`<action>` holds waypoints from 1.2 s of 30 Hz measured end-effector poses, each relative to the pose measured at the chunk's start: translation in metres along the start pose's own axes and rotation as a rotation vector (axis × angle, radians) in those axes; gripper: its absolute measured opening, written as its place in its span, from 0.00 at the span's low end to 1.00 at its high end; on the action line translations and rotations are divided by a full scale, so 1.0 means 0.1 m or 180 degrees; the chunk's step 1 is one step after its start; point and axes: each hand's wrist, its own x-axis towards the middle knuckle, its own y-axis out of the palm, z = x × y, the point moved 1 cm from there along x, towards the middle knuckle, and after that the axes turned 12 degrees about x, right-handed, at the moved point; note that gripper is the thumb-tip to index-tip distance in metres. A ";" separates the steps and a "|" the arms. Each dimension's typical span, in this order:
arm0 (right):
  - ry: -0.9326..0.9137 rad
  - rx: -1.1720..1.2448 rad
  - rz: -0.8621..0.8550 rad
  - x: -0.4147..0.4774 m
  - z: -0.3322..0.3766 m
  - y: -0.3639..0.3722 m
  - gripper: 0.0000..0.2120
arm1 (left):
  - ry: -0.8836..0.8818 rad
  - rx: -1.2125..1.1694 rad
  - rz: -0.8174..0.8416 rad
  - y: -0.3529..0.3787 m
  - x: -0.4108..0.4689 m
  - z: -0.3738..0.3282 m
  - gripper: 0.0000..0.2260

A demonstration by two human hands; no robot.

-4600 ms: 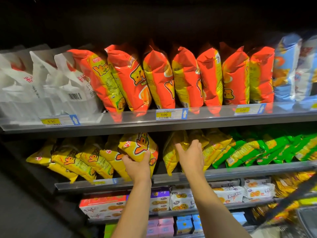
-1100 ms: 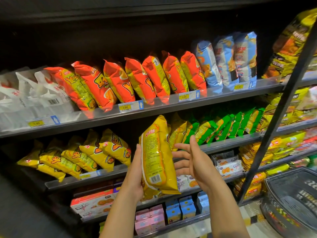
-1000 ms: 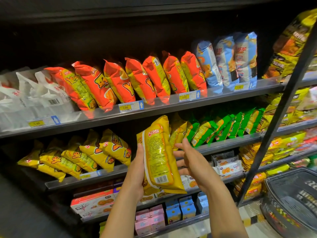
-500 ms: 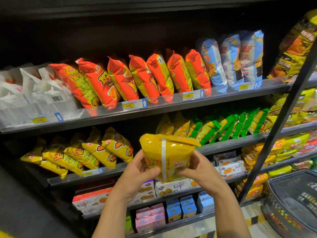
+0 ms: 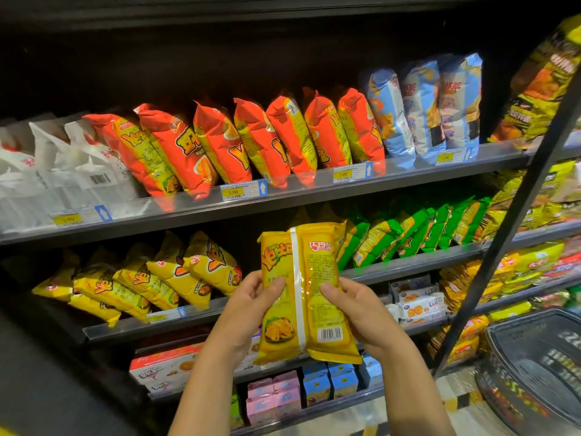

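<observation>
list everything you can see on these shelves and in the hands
held snack bag: one, yellow, upright in front of the middle shelf, barcode side facing the camera
orange bags: about seven, orange-red, top shelf centre
white bags: several, white, top shelf left
blue bags: three, pale blue, top shelf right
yellow bags: about five, yellow, middle shelf left
green bags: several, green, middle shelf right
price tags: at least four, yellow and white with blue arrows, shelf edges
small cartons: several, pink and blue, lowest shelf
basket: one, dark, lower right
left hand: one, grips the held snack bag's left edge
right hand: one, grips its right edge
</observation>
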 end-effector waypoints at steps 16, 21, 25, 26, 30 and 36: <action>0.0657 0.1064 -0.0253 0.11 -0.03 0.24 0.18 | -0.0552 0.0058 -0.0217 0.09 0.00 -0.10 0.15; 0.0100 0.0709 -0.0481 0.21 -0.17 0.14 0.23 | -0.0005 0.0602 -0.0910 0.02 0.02 -0.10 0.20; -0.0423 -0.0116 -0.0640 0.22 -0.19 0.23 0.19 | 0.0128 0.0673 -0.0529 0.12 0.01 -0.13 0.18; -0.0542 -0.0301 -0.0641 0.22 -0.19 0.26 0.21 | 0.0107 0.0673 -0.0364 0.17 -0.01 -0.15 0.19; -0.0554 -0.0584 -0.0419 0.22 -0.18 0.31 0.26 | 0.0150 0.0690 -0.0090 0.28 -0.04 -0.19 0.18; -0.0552 -0.0533 -0.0339 0.21 -0.12 0.22 0.16 | 0.0061 0.0504 -0.0424 0.19 0.02 -0.11 0.31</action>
